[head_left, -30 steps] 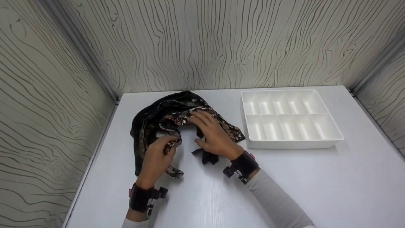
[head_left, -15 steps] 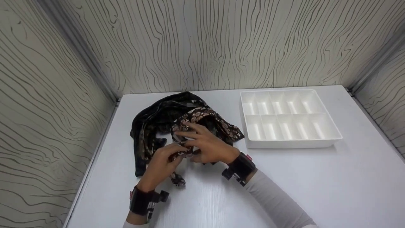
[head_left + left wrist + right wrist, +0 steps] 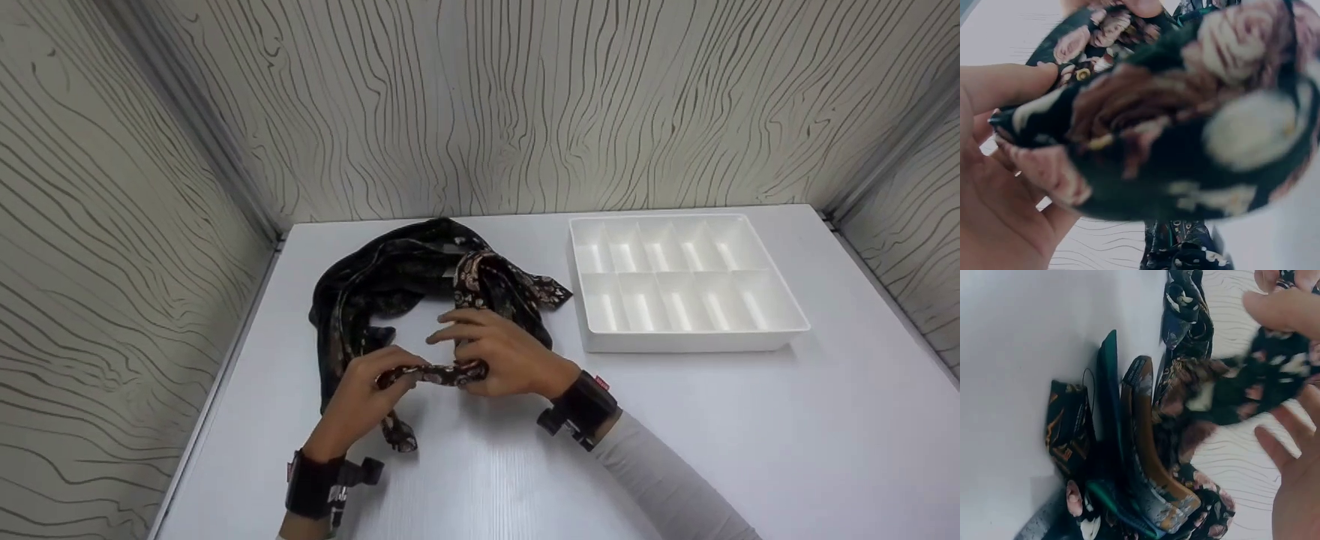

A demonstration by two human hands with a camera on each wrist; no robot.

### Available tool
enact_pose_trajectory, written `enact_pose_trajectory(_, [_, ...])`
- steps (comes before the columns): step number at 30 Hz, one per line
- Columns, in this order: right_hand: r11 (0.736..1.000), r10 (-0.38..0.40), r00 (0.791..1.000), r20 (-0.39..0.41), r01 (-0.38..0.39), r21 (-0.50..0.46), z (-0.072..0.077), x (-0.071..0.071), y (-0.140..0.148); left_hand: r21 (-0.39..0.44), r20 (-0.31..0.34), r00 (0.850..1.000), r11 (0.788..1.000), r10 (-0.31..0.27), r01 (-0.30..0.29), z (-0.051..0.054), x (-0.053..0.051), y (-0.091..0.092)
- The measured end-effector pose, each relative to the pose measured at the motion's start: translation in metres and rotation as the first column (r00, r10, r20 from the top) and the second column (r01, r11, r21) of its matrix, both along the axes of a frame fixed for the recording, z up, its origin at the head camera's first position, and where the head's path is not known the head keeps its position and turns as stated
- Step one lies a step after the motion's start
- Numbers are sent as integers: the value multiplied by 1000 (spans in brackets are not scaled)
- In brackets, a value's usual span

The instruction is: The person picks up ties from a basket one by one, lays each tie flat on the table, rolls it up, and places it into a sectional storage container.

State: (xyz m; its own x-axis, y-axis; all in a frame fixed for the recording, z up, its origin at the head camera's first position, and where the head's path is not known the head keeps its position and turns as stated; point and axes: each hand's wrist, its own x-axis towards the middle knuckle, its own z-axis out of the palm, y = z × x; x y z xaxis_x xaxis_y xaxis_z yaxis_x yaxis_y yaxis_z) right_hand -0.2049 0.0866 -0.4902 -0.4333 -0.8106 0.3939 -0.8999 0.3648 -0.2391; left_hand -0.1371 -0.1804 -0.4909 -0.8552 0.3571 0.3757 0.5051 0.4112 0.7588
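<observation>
A narrow dark floral scarf [image 3: 442, 374] is stretched between both hands, low in front of a fabric pile. At its left part, my left hand [image 3: 367, 390] grips it between thumb and fingers. My right hand [image 3: 510, 356] pinches it further right, other fingers spread. In the left wrist view the scarf [image 3: 1145, 124] bows close to the camera, its pink and white flowers blurred. A loose end [image 3: 399, 435] hangs below the left hand. From the right hand the floral cloth [image 3: 471, 281] loops back over the pile. The right wrist view shows the right hand [image 3: 1297, 489] around the cloth.
Dark fabric strips [image 3: 352, 285] lie in an arc behind the hands. Among them are a brown-grey strip [image 3: 1151, 461] and a green strip [image 3: 1107, 382]. A white compartment tray [image 3: 694, 342] stands at right on the white table [image 3: 847, 420]; patterned panels [image 3: 487, 112] rise behind.
The right hand has come down from the pile to take the floral scarf beside the left hand. Both have then drawn apart, pulling it straight; the cloth's loop has shifted right.
</observation>
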Motion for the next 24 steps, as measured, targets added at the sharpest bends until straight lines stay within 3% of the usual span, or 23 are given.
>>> enact_pose_trajectory(2, [999,41,999,9,-41,-11,1,2,-1,13,1,1000,1000,-1,1,0,0,-1])
enact_pose_trajectory(5, [999,37,999,30,-37,3,2,5,3,39,-2,1000,999,16,-16,0,0,-5])
enact_pose_trajectory(8, [999,-23,997,69,20,47,3,8,11,62,14,999,997,43,-44,0,1,-11])
enact_pose_trajectory(12, [986,-118,980,159,96,136,4,12,23,68,65,996,995,62,-66,-3,3,-18])
enact_pose_trajectory(17, [969,-157,980,123,129,213,2,15,35,70,151,986,994,70,-81,-9,5,-23])
enact_pose_trajectory(24, [957,-218,970,112,189,220,-6,24,53,80,244,965,989,100,-122,-23,5,-31])
